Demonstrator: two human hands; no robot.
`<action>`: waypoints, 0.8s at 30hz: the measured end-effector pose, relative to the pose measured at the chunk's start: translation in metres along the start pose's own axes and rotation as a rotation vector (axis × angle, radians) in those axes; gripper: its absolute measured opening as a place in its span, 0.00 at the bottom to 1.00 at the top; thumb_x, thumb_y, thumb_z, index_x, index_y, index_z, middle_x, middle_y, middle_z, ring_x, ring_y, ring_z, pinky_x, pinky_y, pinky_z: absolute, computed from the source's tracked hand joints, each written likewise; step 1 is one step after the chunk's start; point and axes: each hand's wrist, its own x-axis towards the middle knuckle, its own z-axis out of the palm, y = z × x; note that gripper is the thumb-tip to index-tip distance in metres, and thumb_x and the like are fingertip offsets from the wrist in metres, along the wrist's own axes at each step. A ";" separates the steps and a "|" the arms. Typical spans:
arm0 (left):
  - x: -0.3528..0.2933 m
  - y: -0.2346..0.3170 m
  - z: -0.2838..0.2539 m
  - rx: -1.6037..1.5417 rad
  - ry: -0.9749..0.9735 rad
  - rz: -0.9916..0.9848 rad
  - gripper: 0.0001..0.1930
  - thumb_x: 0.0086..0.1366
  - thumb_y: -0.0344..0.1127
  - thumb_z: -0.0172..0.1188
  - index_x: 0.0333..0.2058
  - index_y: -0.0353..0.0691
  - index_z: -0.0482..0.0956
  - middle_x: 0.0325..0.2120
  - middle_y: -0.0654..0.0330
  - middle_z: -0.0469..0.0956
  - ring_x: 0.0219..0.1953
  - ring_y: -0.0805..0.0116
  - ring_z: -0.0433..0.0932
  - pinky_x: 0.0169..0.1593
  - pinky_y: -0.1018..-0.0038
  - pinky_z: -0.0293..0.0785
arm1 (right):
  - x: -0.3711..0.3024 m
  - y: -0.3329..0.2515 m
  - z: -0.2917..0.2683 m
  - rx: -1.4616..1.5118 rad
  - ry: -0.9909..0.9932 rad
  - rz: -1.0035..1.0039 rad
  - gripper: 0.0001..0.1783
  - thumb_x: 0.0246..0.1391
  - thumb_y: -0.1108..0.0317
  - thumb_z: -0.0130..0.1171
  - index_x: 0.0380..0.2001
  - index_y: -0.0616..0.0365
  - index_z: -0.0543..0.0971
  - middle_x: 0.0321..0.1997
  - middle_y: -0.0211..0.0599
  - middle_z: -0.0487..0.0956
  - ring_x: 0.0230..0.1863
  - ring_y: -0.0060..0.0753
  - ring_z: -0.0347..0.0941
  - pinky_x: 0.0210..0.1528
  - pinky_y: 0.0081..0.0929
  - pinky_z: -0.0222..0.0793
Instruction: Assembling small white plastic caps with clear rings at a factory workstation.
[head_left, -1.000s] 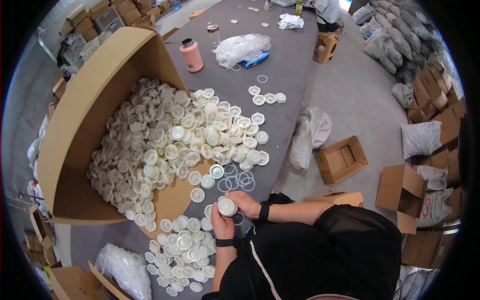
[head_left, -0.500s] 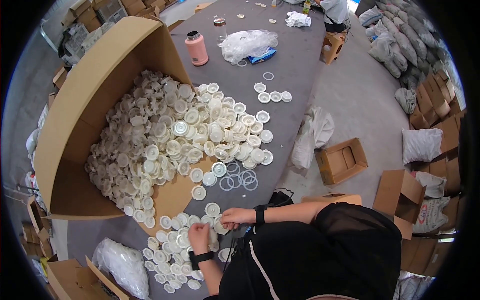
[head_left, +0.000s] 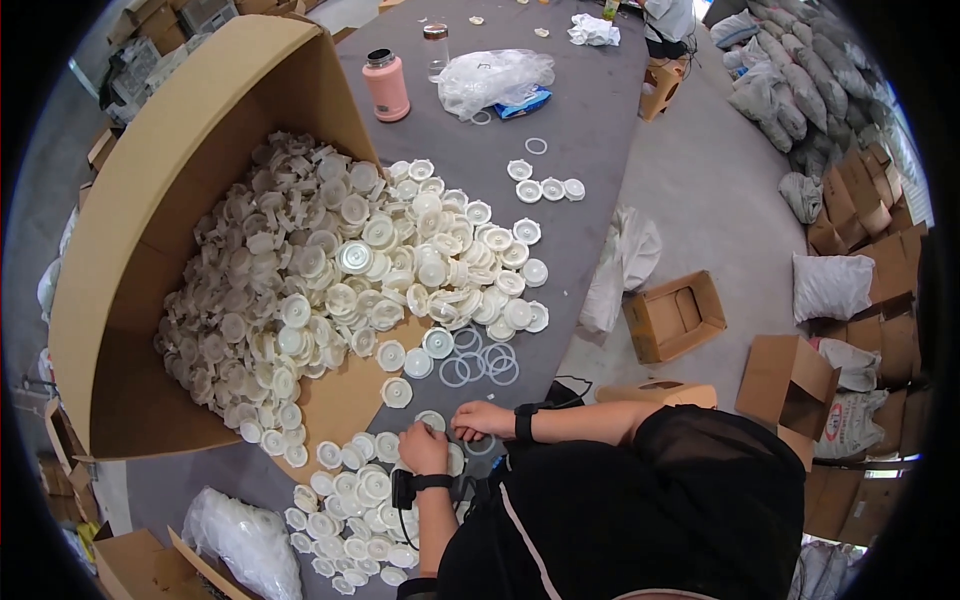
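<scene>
My left hand [head_left: 423,448] is closed, fingers curled down, above the near pile of round white plastic caps [head_left: 345,490]. One cap [head_left: 430,419] lies just beyond its fingertips. To the right of it, my right hand [head_left: 482,421] has its fingers bent together. A translucent ring [head_left: 481,446] shows directly below that hand; whether the fingers touch it is not clear. What either hand pinches is hidden. Several more translucent rings [head_left: 503,371] lie overlapping beyond my right hand, beside a few single caps [head_left: 396,392].
A big cardboard box [head_left: 75,330] lies on its side at the left, caps [head_left: 300,270] spilling from it onto the grey table [head_left: 560,90]. A pink bottle [head_left: 386,88], a clear bottle [head_left: 436,52] and a plastic bag [head_left: 490,82] stand farther back. An open carton [head_left: 675,315] sits on the floor.
Both hands have moved slightly away from my body and to the right, off the near pile's edge. A ring now shows below my right hand. The view has shifted a little.
</scene>
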 end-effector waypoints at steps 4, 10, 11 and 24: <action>-0.003 -0.014 -0.002 -0.225 -0.112 -0.059 0.12 0.38 0.36 0.60 0.21 0.38 0.70 0.23 0.55 0.71 0.30 0.56 0.68 0.32 0.64 0.64 | 0.012 0.004 -0.008 -0.058 0.048 0.019 0.11 0.50 0.61 0.46 0.31 0.57 0.70 0.26 0.30 0.73 0.25 0.19 0.68 0.25 0.15 0.64; -0.003 0.004 -0.001 -0.056 0.081 0.050 0.16 0.39 0.42 0.60 0.26 0.40 0.69 0.25 0.56 0.71 0.34 0.57 0.66 0.36 0.63 0.61 | 0.029 0.003 0.001 -0.091 0.034 0.024 0.12 0.50 0.62 0.46 0.34 0.58 0.70 0.28 0.29 0.72 0.24 0.19 0.68 0.24 0.15 0.64; -0.004 0.002 -0.002 -0.087 0.080 0.025 0.13 0.42 0.40 0.58 0.26 0.39 0.70 0.24 0.56 0.72 0.33 0.57 0.68 0.36 0.64 0.61 | 0.031 0.003 0.004 -0.111 0.079 -0.010 0.12 0.50 0.62 0.46 0.35 0.58 0.70 0.29 0.30 0.72 0.24 0.18 0.68 0.24 0.15 0.64; 0.003 -0.013 -0.005 -0.827 0.013 -0.228 0.07 0.50 0.30 0.55 0.29 0.34 0.73 0.22 0.61 0.72 0.25 0.71 0.70 0.30 0.76 0.66 | 0.034 -0.006 -0.013 0.088 0.023 -0.067 0.11 0.48 0.62 0.50 0.33 0.57 0.72 0.26 0.26 0.72 0.24 0.17 0.66 0.25 0.15 0.64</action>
